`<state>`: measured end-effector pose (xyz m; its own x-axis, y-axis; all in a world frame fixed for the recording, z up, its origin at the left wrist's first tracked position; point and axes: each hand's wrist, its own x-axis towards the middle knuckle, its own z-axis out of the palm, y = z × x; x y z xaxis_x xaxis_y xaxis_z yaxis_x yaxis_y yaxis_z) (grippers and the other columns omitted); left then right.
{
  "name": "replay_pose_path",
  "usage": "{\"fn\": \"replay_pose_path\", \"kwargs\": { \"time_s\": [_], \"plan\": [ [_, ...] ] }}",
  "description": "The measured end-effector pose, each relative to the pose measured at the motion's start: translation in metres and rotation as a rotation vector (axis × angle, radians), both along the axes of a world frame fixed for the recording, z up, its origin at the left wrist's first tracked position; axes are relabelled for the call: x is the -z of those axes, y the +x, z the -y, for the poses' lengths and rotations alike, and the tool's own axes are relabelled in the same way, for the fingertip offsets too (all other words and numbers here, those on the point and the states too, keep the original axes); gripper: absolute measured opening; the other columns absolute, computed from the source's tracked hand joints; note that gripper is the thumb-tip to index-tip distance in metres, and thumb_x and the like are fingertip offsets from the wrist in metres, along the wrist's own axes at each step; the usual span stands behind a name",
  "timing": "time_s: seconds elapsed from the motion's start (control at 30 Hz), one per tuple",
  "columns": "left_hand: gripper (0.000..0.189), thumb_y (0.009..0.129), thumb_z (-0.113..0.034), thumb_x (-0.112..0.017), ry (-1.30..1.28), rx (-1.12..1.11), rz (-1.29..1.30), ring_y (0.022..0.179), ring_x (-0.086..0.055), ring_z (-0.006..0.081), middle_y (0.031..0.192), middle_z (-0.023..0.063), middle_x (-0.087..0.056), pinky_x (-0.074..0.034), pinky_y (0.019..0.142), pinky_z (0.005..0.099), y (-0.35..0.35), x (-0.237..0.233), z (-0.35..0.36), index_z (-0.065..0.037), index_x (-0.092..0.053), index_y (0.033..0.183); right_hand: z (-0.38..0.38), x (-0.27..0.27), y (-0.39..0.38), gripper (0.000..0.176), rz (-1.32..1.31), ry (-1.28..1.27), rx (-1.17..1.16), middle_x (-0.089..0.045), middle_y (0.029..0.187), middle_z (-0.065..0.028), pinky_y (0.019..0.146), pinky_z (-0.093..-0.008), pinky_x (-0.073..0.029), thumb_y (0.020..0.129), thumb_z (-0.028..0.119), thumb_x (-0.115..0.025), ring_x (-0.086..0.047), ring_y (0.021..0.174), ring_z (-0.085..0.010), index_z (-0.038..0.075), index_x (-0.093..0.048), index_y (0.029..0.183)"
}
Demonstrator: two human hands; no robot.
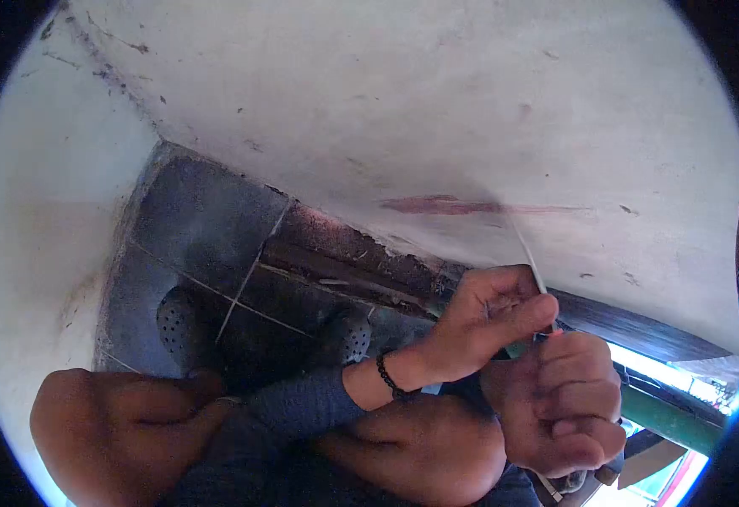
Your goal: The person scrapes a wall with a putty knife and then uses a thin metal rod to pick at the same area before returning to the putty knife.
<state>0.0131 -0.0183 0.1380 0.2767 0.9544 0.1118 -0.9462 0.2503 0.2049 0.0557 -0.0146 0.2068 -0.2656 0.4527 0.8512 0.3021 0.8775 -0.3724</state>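
My left hand (492, 325), with a dark beaded bracelet on its wrist, reaches in from the left. Its thumb and fingers pinch a thin white strand (528, 258), whose upper part rises in front of the wall. Right below it, nearly touching, my right hand (565, 397) is closed in a fist. A small red-orange bit (555, 333) shows between the two hands. What the right fist holds is mostly hidden; a greyish piece (570, 482) shows beneath it.
A pale stained wall (437, 101) with a reddish streak (445, 205) stands ahead. Bent knees and perforated shoes (354, 336) are over grey floor tiles (209, 194). A dark wooden strip (336, 275) lies along the wall's foot. A green bar (669, 418) is at the right.
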Motion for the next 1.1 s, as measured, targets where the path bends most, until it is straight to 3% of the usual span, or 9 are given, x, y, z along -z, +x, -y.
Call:
{"fn": "replay_pose_path", "kwargs": {
  "time_s": [0.17,0.2,0.3,0.43,0.67,0.77,0.9,1.0,1.1],
  "plan": [
    [0.021,0.093,-0.023,-0.057,-0.071,-0.046,0.214,0.075,-0.053,0.0073,0.081,0.0009,-0.058,-0.043,0.067,0.0236,0.024,0.020,-0.013,-0.002,-0.057,0.088,0.003,0.004,0.004,0.036,0.010,0.051,0.071,-0.036,0.053,-0.0025,0.041,-0.0285,-0.032,0.098,0.033,-0.034,-0.033,0.040,-0.0117,0.011,-0.035,0.070],
    [0.020,0.093,-0.022,-0.057,-0.103,-0.049,0.256,0.075,-0.052,0.0074,0.081,0.0010,-0.058,-0.043,0.068,0.0236,0.026,0.020,-0.014,-0.003,-0.057,0.088,0.008,0.004,0.008,0.034,-0.011,-0.003,0.082,-0.042,0.055,-0.0019,0.045,-0.0311,-0.042,0.094,0.035,-0.046,-0.044,0.044,-0.0164,0.010,-0.039,0.073],
    [0.019,0.093,-0.022,-0.057,-0.060,-0.019,0.201,0.075,-0.051,0.0074,0.081,0.0008,-0.057,-0.041,0.068,0.0239,0.018,0.012,-0.009,-0.003,-0.057,0.088,0.008,-0.001,0.008,0.035,-0.022,0.068,0.014,-0.036,0.053,-0.0025,0.041,-0.0286,-0.032,0.099,0.031,-0.034,-0.033,0.041,-0.0117,0.010,-0.036,0.072],
    [0.022,0.093,-0.025,-0.056,-0.128,-0.028,0.119,0.073,-0.049,0.0071,0.078,0.0005,-0.056,-0.040,0.068,0.0242,0.014,0.003,0.002,-0.005,-0.056,0.085,0.011,-0.006,0.005,0.036,-0.048,-0.010,0.017,-0.042,0.055,-0.0030,0.043,-0.0315,-0.042,0.095,0.035,-0.046,-0.045,0.046,-0.0159,0.009,-0.038,0.072],
    [0.023,0.093,-0.026,-0.058,-0.145,-0.014,0.137,0.072,-0.050,0.0057,0.077,-0.0007,-0.057,-0.040,0.066,0.0217,0.013,0.005,0.006,-0.006,-0.056,0.082,0.004,0.003,-0.004,0.036,-0.001,0.032,0.069,-0.038,0.055,-0.0043,0.040,-0.0300,-0.037,0.099,0.035,-0.034,-0.038,0.043,-0.0138,0.009,-0.035,0.073],
    [0.021,0.092,-0.024,-0.058,-0.105,-0.003,0.096,0.072,-0.050,0.0050,0.077,-0.0012,-0.057,-0.041,0.066,0.0213,0.013,0.002,0.006,-0.006,-0.056,0.082,0.010,-0.004,0.002,0.037,-0.192,-0.066,-0.055,-0.047,0.055,-0.0033,0.043,-0.0304,-0.044,0.095,0.039,-0.048,-0.047,0.046,-0.0159,0.008,-0.042,0.075],
    [0.020,0.092,-0.023,-0.059,-0.182,0.005,0.222,0.070,-0.051,0.0047,0.078,-0.0012,-0.058,-0.041,0.063,0.0213,0.008,0.008,0.001,-0.006,-0.056,0.082,-0.005,0.019,-0.006,0.039,-0.111,0.001,0.083,-0.045,0.054,-0.0029,0.041,-0.0266,-0.040,0.095,0.039,-0.046,-0.046,0.044,-0.0150,0.008,-0.041,0.072],
    [0.019,0.092,-0.022,-0.059,-0.081,0.009,0.071,0.072,-0.051,0.0045,0.078,-0.0016,-0.057,-0.041,0.066,0.0203,0.007,0.012,0.002,-0.006,-0.056,0.083,0.006,0.011,-0.003,0.038,-0.121,-0.020,0.075,-0.044,0.054,-0.0028,0.041,-0.0277,-0.042,0.095,0.036,-0.048,-0.048,0.044,-0.0161,0.007,-0.041,0.071],
    [0.020,0.092,-0.023,-0.058,-0.034,0.054,0.142,0.074,-0.050,0.0041,0.077,-0.0016,-0.057,-0.040,0.067,0.0201,0.008,0.009,0.006,-0.006,-0.055,0.083,0.007,0.005,-0.001,0.036,-0.137,-0.050,0.027,-0.046,0.054,-0.0035,0.041,-0.0287,-0.042,0.095,0.033,-0.049,-0.047,0.043,-0.0163,0.006,-0.041,0.072]
  ]
}}
